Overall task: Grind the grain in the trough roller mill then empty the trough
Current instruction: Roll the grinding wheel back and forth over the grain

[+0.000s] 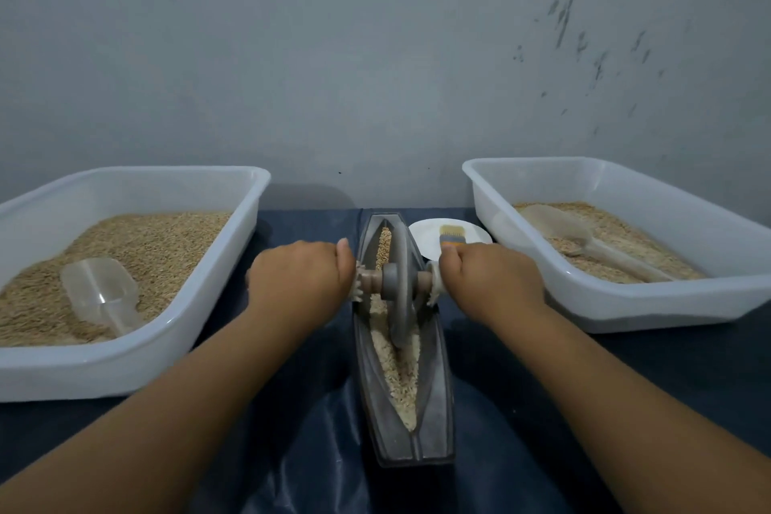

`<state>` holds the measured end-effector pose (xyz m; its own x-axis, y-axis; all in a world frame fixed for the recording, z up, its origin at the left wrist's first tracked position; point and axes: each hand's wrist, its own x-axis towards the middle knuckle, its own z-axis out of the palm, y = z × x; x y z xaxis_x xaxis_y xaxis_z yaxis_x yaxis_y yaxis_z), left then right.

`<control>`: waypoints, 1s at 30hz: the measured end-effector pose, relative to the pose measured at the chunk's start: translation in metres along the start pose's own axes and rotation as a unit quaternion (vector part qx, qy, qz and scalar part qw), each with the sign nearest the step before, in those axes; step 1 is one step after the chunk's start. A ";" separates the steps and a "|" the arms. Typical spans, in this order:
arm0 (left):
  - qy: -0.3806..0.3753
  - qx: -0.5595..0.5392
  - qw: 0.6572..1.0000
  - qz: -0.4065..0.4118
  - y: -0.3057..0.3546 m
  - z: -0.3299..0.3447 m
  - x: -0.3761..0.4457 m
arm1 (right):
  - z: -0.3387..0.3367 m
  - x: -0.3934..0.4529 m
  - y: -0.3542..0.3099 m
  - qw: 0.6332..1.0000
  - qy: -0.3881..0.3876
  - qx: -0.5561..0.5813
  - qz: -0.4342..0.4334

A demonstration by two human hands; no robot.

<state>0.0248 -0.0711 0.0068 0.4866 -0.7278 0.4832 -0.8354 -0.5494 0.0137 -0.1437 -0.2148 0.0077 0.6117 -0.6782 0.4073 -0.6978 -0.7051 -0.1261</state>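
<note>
1. While both bare forearms reached forward from the bottom corners and converged toward the middle, the long, narrow grey boat-shaped trough (434, 409) lay lengthwise between them on the dark blue sheet (300, 451), its near end closest to the viewer.
2. Pale crushed grain (402, 384) filled the trough's channel, lighter at the near end and browner at the far end.
3. A grey disc-shaped roller wheel (398, 288) stood upright in the channel, its wooden axle crossing the trough.
4. Clenched knuckles-up around the axle's left handle, the left hand (300, 275) sat just beside the trough's left wall, thumb toward the wheel.
5. Likewise curled shut, the right hand (488, 275) grasped the right handle, level with the left.
6. Left of the trough, a white rectangular plastic tub (83, 367) held brown grain and a clear plastic scoop (102, 296).
7. Right of it, a second white plastic tub (667, 305) held paler ground grain and a beige scoop (563, 227).
8. Beyond the right hand, a small white plate (425, 234) carried a yellow-bristled brush (450, 236), partly hidden by the knuckles.
</note>
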 end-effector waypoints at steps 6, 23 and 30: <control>0.009 -0.037 0.999 -0.032 0.001 -0.004 -0.007 | -0.007 0.000 -0.001 0.999 -0.035 0.008 -0.012; -0.018 -0.041 0.997 -0.060 -0.002 0.004 -0.002 | -0.003 0.012 -0.011 0.999 0.022 -0.016 -0.020; 0.031 -0.047 0.998 -0.017 -0.005 -0.020 -0.059 | -0.034 -0.040 -0.007 0.996 0.019 -0.043 -0.078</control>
<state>-0.0045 -0.0176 -0.0042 0.5012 -0.6802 0.5349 -0.8402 -0.5304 0.1128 -0.1761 -0.1757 0.0228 0.7013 -0.5526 0.4504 -0.6258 -0.7797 0.0178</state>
